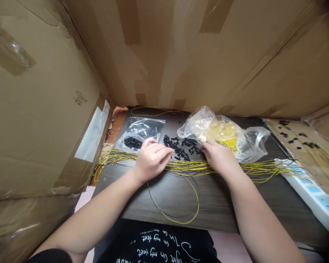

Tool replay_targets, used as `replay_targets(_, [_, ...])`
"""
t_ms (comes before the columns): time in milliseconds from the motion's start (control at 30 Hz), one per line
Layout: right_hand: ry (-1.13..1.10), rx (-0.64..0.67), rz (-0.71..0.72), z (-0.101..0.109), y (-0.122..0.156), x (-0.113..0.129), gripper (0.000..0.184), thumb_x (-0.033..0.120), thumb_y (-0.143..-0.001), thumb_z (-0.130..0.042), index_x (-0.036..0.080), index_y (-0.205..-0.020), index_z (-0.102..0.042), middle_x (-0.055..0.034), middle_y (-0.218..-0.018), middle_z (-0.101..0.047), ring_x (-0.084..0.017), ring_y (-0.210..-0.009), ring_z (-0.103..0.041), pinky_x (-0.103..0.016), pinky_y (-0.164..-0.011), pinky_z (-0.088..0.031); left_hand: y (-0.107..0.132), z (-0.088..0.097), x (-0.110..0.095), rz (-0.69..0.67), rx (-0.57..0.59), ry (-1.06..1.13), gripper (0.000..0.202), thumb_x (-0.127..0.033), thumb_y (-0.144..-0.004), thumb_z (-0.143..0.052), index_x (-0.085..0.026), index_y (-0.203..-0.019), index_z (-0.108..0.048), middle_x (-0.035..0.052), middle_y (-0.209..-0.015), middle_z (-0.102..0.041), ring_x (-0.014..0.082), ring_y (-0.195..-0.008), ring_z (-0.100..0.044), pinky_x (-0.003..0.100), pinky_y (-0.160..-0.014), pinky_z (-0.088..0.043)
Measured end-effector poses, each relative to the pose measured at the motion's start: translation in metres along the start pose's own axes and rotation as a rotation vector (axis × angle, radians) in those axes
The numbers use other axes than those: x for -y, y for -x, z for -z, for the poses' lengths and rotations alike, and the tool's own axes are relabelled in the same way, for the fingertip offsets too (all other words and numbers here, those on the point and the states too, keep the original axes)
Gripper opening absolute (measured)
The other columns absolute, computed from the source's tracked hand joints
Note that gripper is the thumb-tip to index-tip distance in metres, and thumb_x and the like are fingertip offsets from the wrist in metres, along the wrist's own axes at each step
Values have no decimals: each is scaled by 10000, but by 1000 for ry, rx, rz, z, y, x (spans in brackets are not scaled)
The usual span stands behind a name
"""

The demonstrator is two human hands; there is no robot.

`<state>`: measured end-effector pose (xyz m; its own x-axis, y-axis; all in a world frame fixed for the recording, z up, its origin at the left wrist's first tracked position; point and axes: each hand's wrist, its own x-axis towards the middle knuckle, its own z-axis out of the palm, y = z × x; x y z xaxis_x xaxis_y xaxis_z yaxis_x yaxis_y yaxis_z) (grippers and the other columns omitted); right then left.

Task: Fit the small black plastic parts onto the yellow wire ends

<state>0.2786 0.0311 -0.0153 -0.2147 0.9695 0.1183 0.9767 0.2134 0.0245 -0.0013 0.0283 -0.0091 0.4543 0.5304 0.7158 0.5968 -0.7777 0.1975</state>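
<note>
Two bare hands rest on a bundle of yellow wires beside a pile of small black parts, on a dark table walled in by cardboard.

Nearest is a black shirt (pixel 159 244) with white script, seen upside down; "my feet" can be read. On the dark wood table (pixel 224 208) lies a loose yellow wire loop (pixel 193 208). The left hand (pixel 152 159) lies palm down on the yellow wire bundle (pixel 263 168), fingers together, pointing at the black parts pile (pixel 181 148). The right hand (pixel 219 157) reaches into that pile. It is not possible to tell whether either hand pinches anything. Behind are a clear bag of black parts (pixel 142 133) and a clear bag with yellow contents (pixel 227 133). The cardboard wall (pixel 44 109) on the left carries an unreadable scrawl and a white label (pixel 94 131).
</note>
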Motion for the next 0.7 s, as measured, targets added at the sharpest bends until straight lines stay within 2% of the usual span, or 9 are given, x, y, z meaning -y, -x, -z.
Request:
replay_targets(100, [6, 21, -27, 1, 0, 2, 219, 183, -980, -467, 193, -993, -686, -99, -1094, -672, -207, -786, -648, -313, -584, -366, 1, -1, 0, 3, -8, 12, 68, -186, -944, -619, -224, -958, -674, -17, -847, -762, 120, -727, -658, 369, -922, -457])
replay_targets(233, [-34, 36, -14, -2, 0, 0, 209, 164, -968, -486, 183, -1065, -670, -114, -1129, -662, -225, -852, -659, -312, -638, -411, 2, -2, 0, 1, -17, 21, 69, -182, -941, -624, -221, -966, -676, -12, -856, -766, 122, -730, -663, 369, -915, -464])
replay_targets(333, [-63, 48, -3, -3, 0, -4, 194, 161, -963, -493, 176, -1025, -676, -113, -1093, -670, -229, -878, -662, -316, -683, -437, 1, -2, -1, 5, -20, 34, 72, -185, -938, -628, -222, -966, -683, -7, -860, -770, 125, -732, -671, 372, -909, -470])
replay_targets(500, [-51, 51, -26, -3, 0, -3, 175, 161, -963, -488, 165, -953, -663, -117, -1001, -668, -228, -835, -653, -324, -661, -421, 0, -1, -5, 21, -50, 63, 70, -183, -933, -631, -222, -945, -688, -5, -852, -773, 127, -721, -677, 373, -898, -480])
replay_targets(700, [-51, 72, -34, -6, 3, -1, 194, 96, -943, -454, 159, -936, -638, -138, -1024, -644, -216, -787, -642, -327, -628, -408, 0, -1, -7, 7, -79, 61, 69, -173, -924, -646, -223, -956, -681, -13, -860, -774, 118, -710, -674, 369, -904, -482])
